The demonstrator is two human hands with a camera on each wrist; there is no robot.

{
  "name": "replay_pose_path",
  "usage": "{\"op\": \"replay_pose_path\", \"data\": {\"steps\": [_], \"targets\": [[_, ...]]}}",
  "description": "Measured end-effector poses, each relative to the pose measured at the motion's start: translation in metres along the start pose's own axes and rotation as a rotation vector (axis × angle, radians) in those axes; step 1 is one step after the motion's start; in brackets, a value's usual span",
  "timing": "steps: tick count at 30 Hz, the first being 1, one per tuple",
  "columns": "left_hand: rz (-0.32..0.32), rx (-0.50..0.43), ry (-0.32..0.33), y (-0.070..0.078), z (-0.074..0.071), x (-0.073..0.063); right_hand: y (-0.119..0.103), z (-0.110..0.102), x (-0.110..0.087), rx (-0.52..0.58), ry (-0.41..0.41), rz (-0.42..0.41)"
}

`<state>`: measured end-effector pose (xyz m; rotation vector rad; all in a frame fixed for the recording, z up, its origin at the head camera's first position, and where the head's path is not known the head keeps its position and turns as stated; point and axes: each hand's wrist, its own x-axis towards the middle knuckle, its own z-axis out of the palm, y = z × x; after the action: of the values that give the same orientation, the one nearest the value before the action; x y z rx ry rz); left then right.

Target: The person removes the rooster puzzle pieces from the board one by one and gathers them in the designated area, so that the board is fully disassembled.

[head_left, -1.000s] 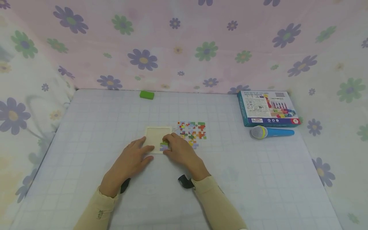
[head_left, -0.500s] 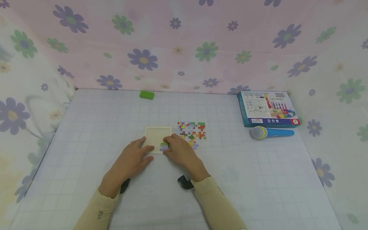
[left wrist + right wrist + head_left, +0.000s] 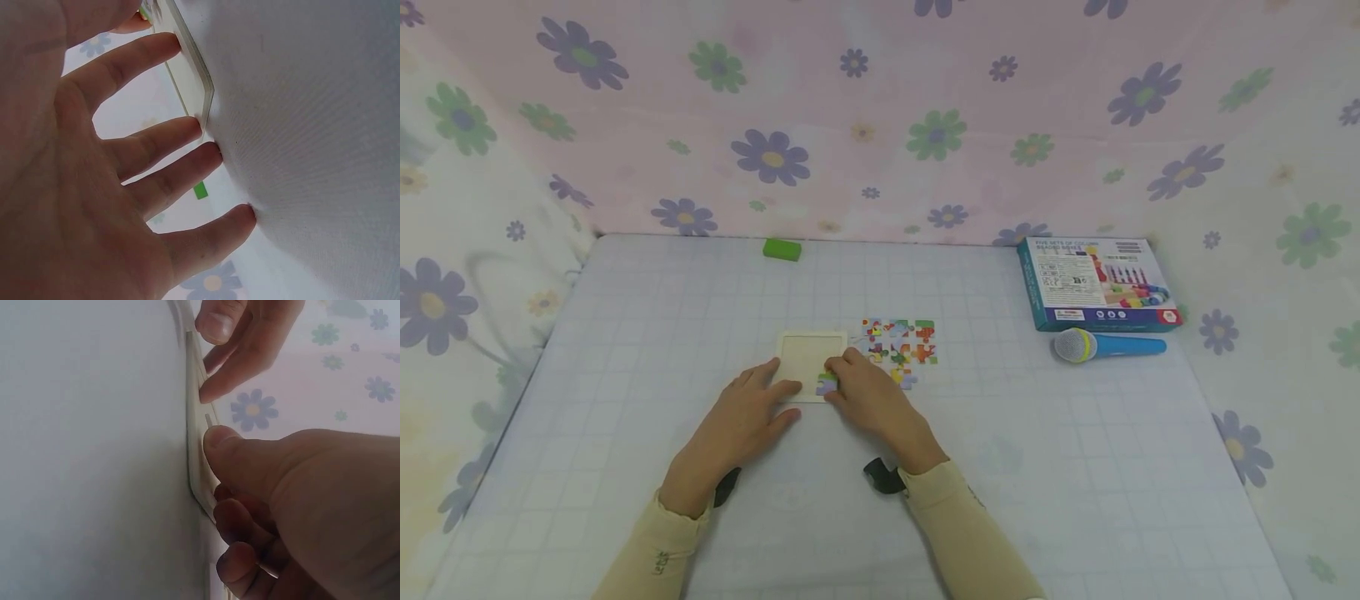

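Observation:
A pale wooden puzzle tray (image 3: pixel 805 354) lies flat in the middle of the table. My left hand (image 3: pixel 773 385) rests beside it with straight, spread fingers (image 3: pixel 187 131), the tips touching the tray's (image 3: pixel 195 81) near left corner and the table. My right hand (image 3: pixel 841 375) holds a green and purple puzzle piece (image 3: pixel 827 384) down at the tray's near right corner, thumb (image 3: pixel 219 439) against the tray's edge (image 3: pixel 195 419) and fingers curled. Loose colourful puzzle pieces (image 3: pixel 901 343) lie just right of the tray.
A printed toy box (image 3: pixel 1093 283) and a blue toy microphone (image 3: pixel 1108 345) lie at the right. A green block (image 3: pixel 782 249) sits at the table's far edge. Flowered cloth walls stand behind and on both sides.

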<state>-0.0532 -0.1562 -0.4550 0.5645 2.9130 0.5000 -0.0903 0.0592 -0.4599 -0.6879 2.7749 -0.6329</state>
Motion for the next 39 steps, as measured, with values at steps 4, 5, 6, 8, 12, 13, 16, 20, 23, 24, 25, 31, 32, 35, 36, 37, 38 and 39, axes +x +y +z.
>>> {"op": "replay_pose_path", "data": {"steps": [4,5,6,8,12,13,16,20,23,24,25,31,32,35,36,37,38,39], "targets": [[0.009,0.002,0.005,0.000,0.000,0.000,0.006,-0.006,-0.003,0.020,0.004,0.008],[0.010,0.003,0.006,0.000,0.000,0.000,0.008,-0.009,-0.004,0.027,0.005,0.010],[0.010,0.002,0.007,0.000,0.000,0.000,0.011,-0.011,-0.005,0.034,0.005,0.010],[0.008,0.003,0.005,0.000,-0.001,0.000,0.017,-0.015,-0.008,0.053,0.003,0.005],[0.001,0.002,-0.002,-0.001,-0.001,-0.001,0.028,-0.022,-0.013,0.081,0.007,-0.005],[0.001,0.001,-0.003,-0.001,-0.001,-0.001,0.031,-0.024,-0.014,0.090,0.014,-0.008],[0.002,-0.001,0.000,-0.001,-0.001,0.000,0.038,-0.029,-0.019,0.115,0.039,-0.020],[0.001,-0.007,0.001,-0.001,0.000,0.000,0.047,-0.035,-0.025,0.141,0.055,0.008],[0.001,-0.013,0.002,0.000,0.000,0.000,0.053,-0.038,-0.030,0.143,0.060,0.038],[0.002,-0.014,0.004,0.000,0.000,0.000,0.055,-0.039,-0.031,0.138,0.064,0.039],[0.003,-0.015,0.005,0.000,0.000,0.000,0.057,-0.040,-0.032,0.143,0.066,0.047],[-0.015,-0.009,-0.014,0.002,0.000,0.000,0.071,-0.047,-0.040,0.168,0.080,0.099],[-0.019,-0.009,-0.019,0.002,0.000,0.000,0.074,-0.048,-0.042,0.171,0.078,0.108],[-0.027,-0.012,-0.025,0.002,0.000,0.000,0.085,-0.052,-0.048,0.182,0.055,0.162],[-0.030,-0.011,-0.027,0.002,0.000,0.000,0.087,-0.053,-0.050,0.186,0.046,0.183],[-0.032,-0.009,-0.029,0.002,0.000,0.000,0.090,-0.054,-0.051,0.186,0.037,0.199],[-0.035,-0.009,-0.030,0.001,0.000,-0.001,0.093,-0.054,-0.053,0.187,0.027,0.211],[-0.038,-0.006,-0.031,0.001,0.000,-0.001,0.095,-0.055,-0.054,0.187,0.021,0.222]]}}
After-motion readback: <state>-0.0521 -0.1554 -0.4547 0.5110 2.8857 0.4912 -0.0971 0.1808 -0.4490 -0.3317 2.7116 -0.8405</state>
